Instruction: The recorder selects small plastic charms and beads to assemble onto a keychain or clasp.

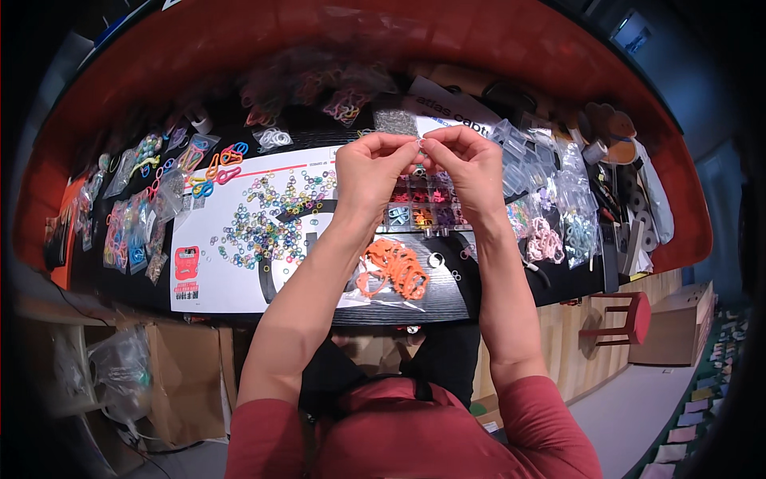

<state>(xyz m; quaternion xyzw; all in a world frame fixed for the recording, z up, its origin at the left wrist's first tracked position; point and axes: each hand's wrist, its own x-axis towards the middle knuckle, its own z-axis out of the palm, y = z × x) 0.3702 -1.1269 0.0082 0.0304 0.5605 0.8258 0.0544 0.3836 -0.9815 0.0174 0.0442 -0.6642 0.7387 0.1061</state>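
Observation:
Above the far middle of the table, my left hand (373,172) and my right hand (467,166) meet, both with thumb and forefinger pinched. Between the fingertips is a small pale ring (420,144), its detail too fine to make out. Just under my hands sits a clear compartment box (423,209) with small red, pink, blue, orange and purple pieces; my hands partly hide it. Nearer to me, a pile of orange clasps (396,269) lies on a plastic bag, with a white ring (436,260) beside it.
To the left, many small coloured rings (267,227) are scattered over a white printed sheet (211,275). Bags of colourful clasps (120,235) line the far left. On the right are clear plastic boxes (519,156), pink pieces (544,241) and bagged parts (576,231). A red stool (637,319) stands beyond.

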